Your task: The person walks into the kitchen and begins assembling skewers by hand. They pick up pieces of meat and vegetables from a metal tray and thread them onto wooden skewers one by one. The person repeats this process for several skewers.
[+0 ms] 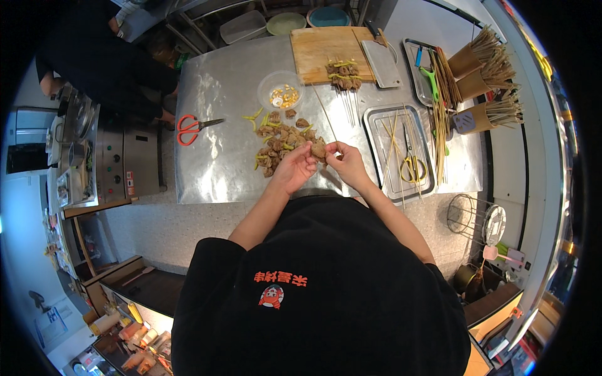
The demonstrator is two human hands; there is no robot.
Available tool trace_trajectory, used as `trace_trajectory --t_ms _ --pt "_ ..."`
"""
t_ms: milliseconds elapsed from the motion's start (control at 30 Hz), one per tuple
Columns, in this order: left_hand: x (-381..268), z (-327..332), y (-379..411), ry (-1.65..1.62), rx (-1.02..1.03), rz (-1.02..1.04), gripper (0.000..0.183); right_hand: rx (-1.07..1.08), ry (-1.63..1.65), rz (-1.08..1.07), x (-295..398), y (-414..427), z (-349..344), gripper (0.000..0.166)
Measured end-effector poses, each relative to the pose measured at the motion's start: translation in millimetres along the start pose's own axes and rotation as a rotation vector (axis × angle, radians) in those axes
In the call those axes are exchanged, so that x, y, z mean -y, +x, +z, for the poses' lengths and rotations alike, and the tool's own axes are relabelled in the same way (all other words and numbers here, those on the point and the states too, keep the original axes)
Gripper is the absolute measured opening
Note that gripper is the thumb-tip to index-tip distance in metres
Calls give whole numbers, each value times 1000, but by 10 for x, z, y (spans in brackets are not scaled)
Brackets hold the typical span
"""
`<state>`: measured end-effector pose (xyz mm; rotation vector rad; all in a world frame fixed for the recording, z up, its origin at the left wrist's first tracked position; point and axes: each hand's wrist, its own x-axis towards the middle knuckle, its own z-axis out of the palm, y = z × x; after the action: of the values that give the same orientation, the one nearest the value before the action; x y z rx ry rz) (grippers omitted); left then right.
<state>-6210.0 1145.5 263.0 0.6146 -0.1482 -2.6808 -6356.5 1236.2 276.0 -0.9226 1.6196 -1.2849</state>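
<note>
Between my two hands is a brown piece of meat [318,150], pinched at its left side by the fingertips of my left hand [296,170]. My right hand [349,164] grips a thin skewer [325,110] that slants up and left, and its fingertips reach the meat's right side. Whether the skewer's tip is in the meat is hidden. Just beyond my left hand lies a heap of meat pieces [277,143] mixed with green peppers [254,117]. A clear plastic bowl [263,84] with small yellow pieces [288,96] stands behind the heap.
Loaded skewers [343,75] rest on a wooden cutting board [310,47] beside a cleaver [381,63]. Red-handled scissors [189,130] lie left. At right, a metal tray [397,185] holds yellow-handled scissors [413,168], near skewer holders [472,117]. A person [89,56] stands at upper left.
</note>
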Motion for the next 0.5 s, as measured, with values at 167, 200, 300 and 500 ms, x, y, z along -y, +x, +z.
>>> trace_trajectory --t_ms 167,200,300,500 --pt "-9 143 -42 172 -10 -47 18 -98 -299 -46 127 -26 -1 18" --pt "-30 196 -55 231 2 -75 18 -142 -375 -82 150 -37 10 17" --pt "-112 285 -71 439 19 -145 18 -244 -455 -302 100 -46 31 13" --pt "-46 116 15 226 21 -11 18 -120 -289 -235 -19 21 14 20"
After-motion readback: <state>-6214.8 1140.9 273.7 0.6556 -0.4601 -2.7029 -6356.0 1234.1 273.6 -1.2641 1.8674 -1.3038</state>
